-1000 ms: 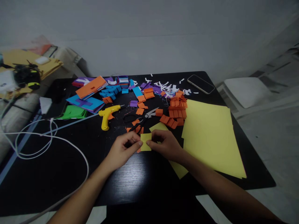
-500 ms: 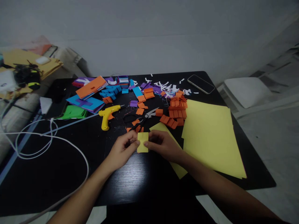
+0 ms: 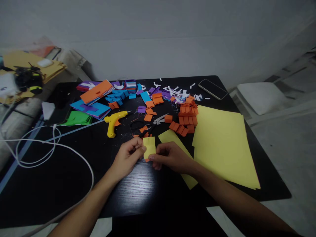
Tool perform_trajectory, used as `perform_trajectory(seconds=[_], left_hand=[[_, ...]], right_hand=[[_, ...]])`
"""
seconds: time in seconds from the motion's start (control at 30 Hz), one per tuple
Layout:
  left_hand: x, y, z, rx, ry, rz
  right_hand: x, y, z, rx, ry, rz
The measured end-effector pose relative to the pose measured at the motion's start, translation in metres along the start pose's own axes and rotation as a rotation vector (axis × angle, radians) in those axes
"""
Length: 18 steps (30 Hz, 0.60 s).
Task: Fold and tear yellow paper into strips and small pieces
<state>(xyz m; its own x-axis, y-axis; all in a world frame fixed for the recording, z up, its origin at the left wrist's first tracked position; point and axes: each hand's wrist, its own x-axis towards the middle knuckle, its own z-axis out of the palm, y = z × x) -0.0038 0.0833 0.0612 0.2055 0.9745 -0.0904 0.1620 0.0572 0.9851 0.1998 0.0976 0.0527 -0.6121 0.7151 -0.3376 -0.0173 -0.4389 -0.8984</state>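
A small yellow paper piece (image 3: 149, 147) is held up over the near middle of the table, with a bit of orange paper (image 3: 147, 160) showing under its lower edge. My left hand (image 3: 129, 156) pinches its left side between thumb and fingers. At its lower right corner, my right hand (image 3: 170, 156) is closed on it, thumb in front. Just beyond the hands lie black-handled scissors (image 3: 158, 120) and loose orange paper pieces (image 3: 148, 118). A yellow paper strip (image 3: 189, 179) lies partly beneath my right hand.
Large yellow sheets (image 3: 222, 144) lie at the right, below a phone (image 3: 212, 89). A yellow glue gun (image 3: 114, 122) rests left of the scissors. Folded orange pieces (image 3: 187, 115), white scraps (image 3: 184, 93) and coloured paper stacks (image 3: 96, 92) cover the back. A white cable (image 3: 84, 161) loops at left.
The yellow paper piece has shifted slightly left and up and is a little tilted. My right hand has slid from its right side down to the lower corner.
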Motion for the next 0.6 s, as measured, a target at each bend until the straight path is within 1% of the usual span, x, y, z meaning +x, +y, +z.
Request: perform_trajectory(seconds=[0.2, 0.3, 0.4, 0.53, 0.6], left_hand=[[0.0004, 0.0017, -0.0010, 0.019, 0.006, 0.012], [0.0003, 0.0010, -0.0006, 0.049, 0.014, 0.045], [-0.0012, -0.0017, 0.0001, 0.174, 0.045, 0.131], [-0.0040, -0.0042, 0.0012, 0.387, 0.049, 0.281], [-0.0044, -0.0041, 0.0015, 0.416, 0.039, 0.337]], right_hand=[[-0.0013, 0.0016, 0.0006, -0.045, 0.023, -0.020], [-0.0021, 0.0008, 0.0009, -0.119, 0.057, -0.048], [-0.0022, -0.0016, -0.0001, -0.232, 0.152, -0.146], [-0.0006, -0.0027, -0.0044, -0.367, 0.343, -0.325], [-0.0001, -0.0013, -0.0065, -0.386, 0.387, -0.351]])
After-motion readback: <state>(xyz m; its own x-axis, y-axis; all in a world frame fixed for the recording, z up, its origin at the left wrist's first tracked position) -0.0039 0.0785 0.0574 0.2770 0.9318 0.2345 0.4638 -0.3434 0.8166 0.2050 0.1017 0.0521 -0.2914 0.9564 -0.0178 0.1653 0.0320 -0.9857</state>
